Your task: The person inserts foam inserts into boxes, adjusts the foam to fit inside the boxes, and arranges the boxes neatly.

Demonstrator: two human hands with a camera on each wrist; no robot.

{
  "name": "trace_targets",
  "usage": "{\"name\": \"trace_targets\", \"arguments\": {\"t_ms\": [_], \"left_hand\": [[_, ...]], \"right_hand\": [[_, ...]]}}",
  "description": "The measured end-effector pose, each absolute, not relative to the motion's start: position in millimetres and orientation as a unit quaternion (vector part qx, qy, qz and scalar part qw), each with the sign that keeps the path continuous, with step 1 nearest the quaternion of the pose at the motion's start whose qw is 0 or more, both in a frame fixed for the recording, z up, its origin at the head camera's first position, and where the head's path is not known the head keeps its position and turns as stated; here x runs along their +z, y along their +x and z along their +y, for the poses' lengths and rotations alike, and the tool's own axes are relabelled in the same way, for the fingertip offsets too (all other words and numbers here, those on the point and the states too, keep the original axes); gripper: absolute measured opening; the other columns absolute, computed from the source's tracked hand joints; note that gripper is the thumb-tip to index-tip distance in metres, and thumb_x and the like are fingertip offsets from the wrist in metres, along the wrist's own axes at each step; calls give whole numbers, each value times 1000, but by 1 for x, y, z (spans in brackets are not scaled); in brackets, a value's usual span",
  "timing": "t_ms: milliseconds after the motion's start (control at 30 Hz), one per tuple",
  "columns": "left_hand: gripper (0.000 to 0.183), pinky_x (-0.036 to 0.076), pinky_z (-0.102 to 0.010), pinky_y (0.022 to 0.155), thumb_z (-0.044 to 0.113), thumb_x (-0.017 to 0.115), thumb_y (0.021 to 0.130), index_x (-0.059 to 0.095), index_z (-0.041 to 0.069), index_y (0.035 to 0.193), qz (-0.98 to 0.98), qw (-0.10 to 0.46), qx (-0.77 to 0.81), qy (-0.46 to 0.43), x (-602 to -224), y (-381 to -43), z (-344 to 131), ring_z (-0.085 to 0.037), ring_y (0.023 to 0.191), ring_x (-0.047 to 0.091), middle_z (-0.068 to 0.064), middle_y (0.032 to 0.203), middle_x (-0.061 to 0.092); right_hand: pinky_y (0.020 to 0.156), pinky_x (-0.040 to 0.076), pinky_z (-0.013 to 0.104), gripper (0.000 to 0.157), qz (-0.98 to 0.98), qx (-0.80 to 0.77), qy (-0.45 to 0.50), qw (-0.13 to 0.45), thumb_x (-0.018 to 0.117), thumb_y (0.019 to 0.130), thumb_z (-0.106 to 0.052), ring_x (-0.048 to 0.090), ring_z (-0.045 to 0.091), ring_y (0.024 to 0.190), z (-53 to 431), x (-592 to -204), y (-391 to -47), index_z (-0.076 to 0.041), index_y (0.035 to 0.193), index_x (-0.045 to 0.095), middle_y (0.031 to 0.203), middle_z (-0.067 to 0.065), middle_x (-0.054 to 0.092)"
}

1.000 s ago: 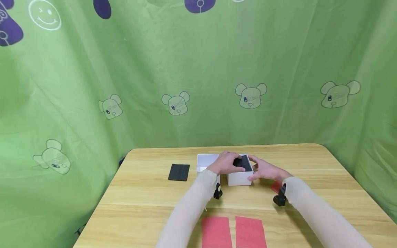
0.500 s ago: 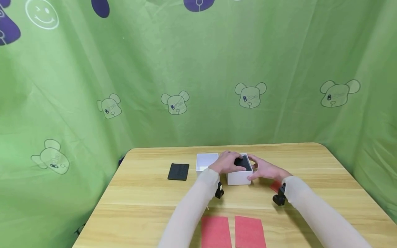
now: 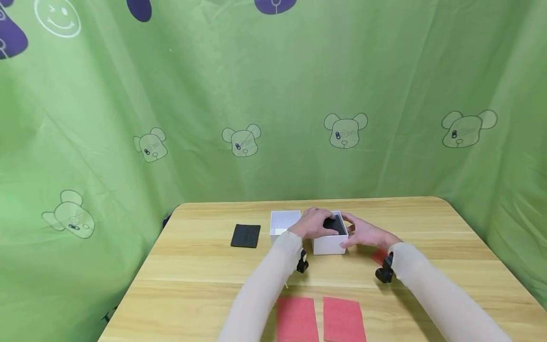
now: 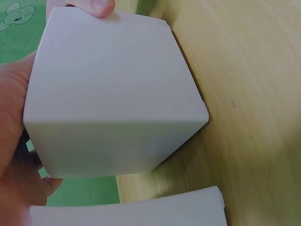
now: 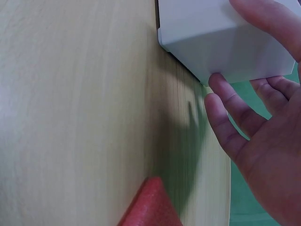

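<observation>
A white open-topped box (image 3: 329, 245) stands on the table, a black foam-like insert (image 3: 337, 223) showing inside it. Reaching over this box from the left, my left hand (image 3: 314, 224) has thumb and fingers curled about the insert at the rim. In the left wrist view the left hand (image 4: 11, 103) hides most of the black piece. My right hand (image 3: 364, 232) holds the box at its right side. The right wrist view has the right hand (image 5: 263, 127) with its thumb on one white face and fingertips along the adjoining side.
A second white open box (image 3: 285, 220) sits just left, partly behind the left arm. Farther left lies a flat black square pad (image 3: 245, 236). Two red rectangles (image 3: 297, 318) lie near the front, and a smaller red piece (image 3: 379, 256) under the right wrist. A green curtain (image 3: 273, 95) hangs behind.
</observation>
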State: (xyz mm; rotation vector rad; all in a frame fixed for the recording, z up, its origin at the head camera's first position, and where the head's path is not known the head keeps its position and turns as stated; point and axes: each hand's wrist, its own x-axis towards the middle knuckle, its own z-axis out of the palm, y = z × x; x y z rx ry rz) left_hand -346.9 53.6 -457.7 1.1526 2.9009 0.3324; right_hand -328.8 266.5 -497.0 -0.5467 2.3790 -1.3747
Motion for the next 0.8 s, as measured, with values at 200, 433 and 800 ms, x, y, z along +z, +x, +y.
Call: {"name": "trace_targets", "arguments": {"t_ms": [200,433,800], "left_hand": [[49,32,-28,103,46,64,87,59,18,127,919,-1,105,379,-451,-344,45,-14,118,47,5,128,57],[51,36,-25,101,38,66,88,56,13,130,914,19,156,373,-438,-343,22,-14,120,48,1,131,55],[57,29,-31,107,33,66,88,48,8,136,909,21,238,341,-421,-346,-36,-20,129,40,-4,137,50]], "right_hand": [[92,40,48,105,839,-483,-186,170,82,73,-15,51,33,110,267,-497,-329,-5,151,12,138,24,39],[94,39,50,108,837,-486,-186,167,84,70,-16,50,35,111,266,-498,-329,-5,150,14,142,24,34],[95,40,51,112,841,-487,-178,158,86,66,-16,49,35,112,265,-497,-328,-3,150,12,148,25,23]]}}
